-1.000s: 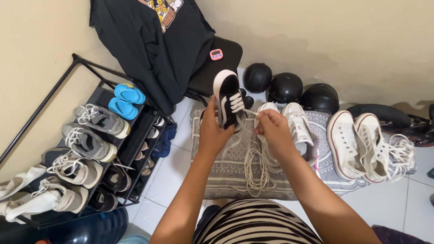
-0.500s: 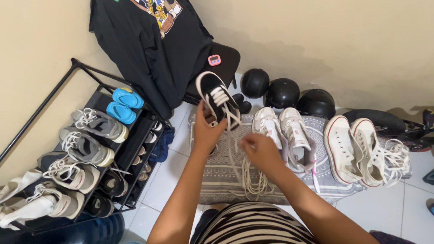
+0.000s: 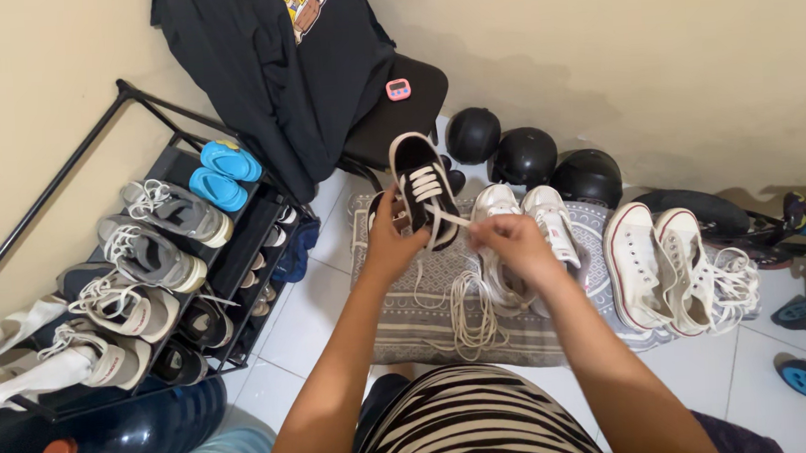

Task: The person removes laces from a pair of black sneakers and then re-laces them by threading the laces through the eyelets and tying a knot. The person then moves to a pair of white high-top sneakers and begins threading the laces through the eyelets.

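Black sneaker (image 3: 424, 190) part-laced, held above the patterned mat (image 3: 408, 323).
Left hand (image 3: 391, 241) grips the heel; right hand (image 3: 511, 241) fingers pinch the white lace (image 3: 447, 218). Upper eyelets threaded; long slack hangs unthreaded.

The left hand (image 3: 393, 239) grips a black sneaker (image 3: 424, 187) toe-up above a patterned mat (image 3: 426, 317). The right hand (image 3: 512, 244) pinches its white lace (image 3: 447, 218), whose slack hangs down in loops onto the mat.
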